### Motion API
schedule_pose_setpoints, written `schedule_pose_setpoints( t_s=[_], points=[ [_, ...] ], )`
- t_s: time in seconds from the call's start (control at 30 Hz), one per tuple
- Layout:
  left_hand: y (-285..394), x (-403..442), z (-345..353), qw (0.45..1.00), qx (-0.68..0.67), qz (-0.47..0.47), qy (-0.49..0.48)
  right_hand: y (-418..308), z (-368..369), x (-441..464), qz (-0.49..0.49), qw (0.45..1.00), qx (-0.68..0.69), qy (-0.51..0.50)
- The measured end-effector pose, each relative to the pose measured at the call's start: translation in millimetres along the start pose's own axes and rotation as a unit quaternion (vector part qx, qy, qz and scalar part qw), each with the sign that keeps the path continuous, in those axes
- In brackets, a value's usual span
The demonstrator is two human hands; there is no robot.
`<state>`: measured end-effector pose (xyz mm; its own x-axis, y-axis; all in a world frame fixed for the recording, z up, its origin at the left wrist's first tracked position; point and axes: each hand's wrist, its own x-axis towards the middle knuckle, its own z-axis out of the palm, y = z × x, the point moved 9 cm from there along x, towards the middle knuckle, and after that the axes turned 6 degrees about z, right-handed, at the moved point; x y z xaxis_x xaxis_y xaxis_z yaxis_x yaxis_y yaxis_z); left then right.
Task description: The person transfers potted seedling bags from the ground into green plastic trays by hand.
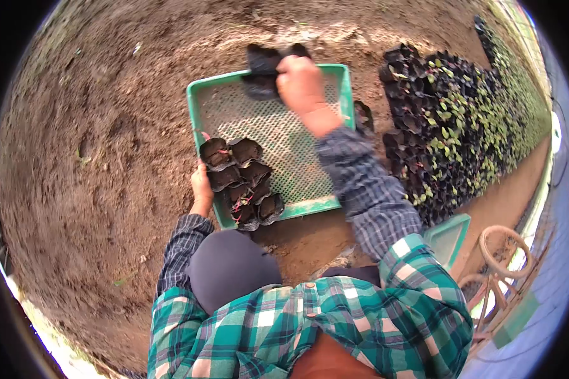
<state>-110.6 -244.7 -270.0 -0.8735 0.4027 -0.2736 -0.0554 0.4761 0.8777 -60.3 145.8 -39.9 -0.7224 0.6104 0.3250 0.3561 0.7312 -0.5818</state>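
Note:
A green mesh tray (284, 151) lies on the soil before me. Several black bags of soil (240, 180), some with small reddish seedlings, stand along its left side. My left hand (201, 187) is at the tray's left edge beside these bags; what its fingers grip is partly hidden. Over the tray's far edge, my right hand (300, 85) is closed on black bags (262, 69), which are blurred by motion.
Rows of black bags with green seedlings (455, 126) fill the right side. One black bag (363, 117) stands just right of the tray. Nearer me at the right are another green tray (447, 240) and a round handle (506, 252).

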Motion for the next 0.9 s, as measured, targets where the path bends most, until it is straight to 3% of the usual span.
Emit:
schedule_pose_setpoints(
  t_s=[0.03,0.2,0.27,0.43,0.53,0.67,0.73,0.8,0.87,0.9],
  points=[
    [-1.6,-3.5,9.3,0.991,-0.120,-0.061,-0.011,-8.0,29.3,-13.5,0.049,0.999,-0.001,-0.007],
    [-13.4,5.9,4.3,0.997,-0.050,-0.013,-0.053,-76.4,118.6,-76.6,0.150,0.983,0.011,-0.102],
    [-38.5,14.2,5.5,0.989,-0.130,-0.053,-0.050,-76.7,122.2,-81.4,0.147,0.982,0.034,-0.117],
    [-8.4,7.2,5.9,0.995,-0.069,-0.037,-0.054,-53.7,76.6,-67.7,0.076,0.982,0.103,-0.141],
    [-8.5,7.6,5.7,0.996,-0.070,-0.027,-0.047,-5.7,13.0,-75.3,0.095,0.986,0.113,-0.075],
    [-19.0,11.2,5.8,0.994,-0.089,-0.036,-0.045,112.3,-62.2,-129.7,0.215,0.974,0.044,0.057],
    [-32.4,13.9,6.1,0.990,-0.117,-0.071,-0.033,198.8,-97.2,-174.7,0.374,0.918,0.024,0.131],
    [-22.0,10.0,8.9,0.987,-0.135,-0.078,-0.040,254.1,-151.4,-220.5,0.527,0.779,0.209,0.269],
    [-28.6,11.9,6.0,0.986,-0.142,-0.078,-0.029,296.9,-200.1,-255.0,0.566,0.707,0.232,0.355],
    [-29.4,12.6,5.0,0.986,-0.143,-0.085,-0.030,311.7,-219.5,-264.6,0.576,0.713,0.195,0.349]
  ],
)
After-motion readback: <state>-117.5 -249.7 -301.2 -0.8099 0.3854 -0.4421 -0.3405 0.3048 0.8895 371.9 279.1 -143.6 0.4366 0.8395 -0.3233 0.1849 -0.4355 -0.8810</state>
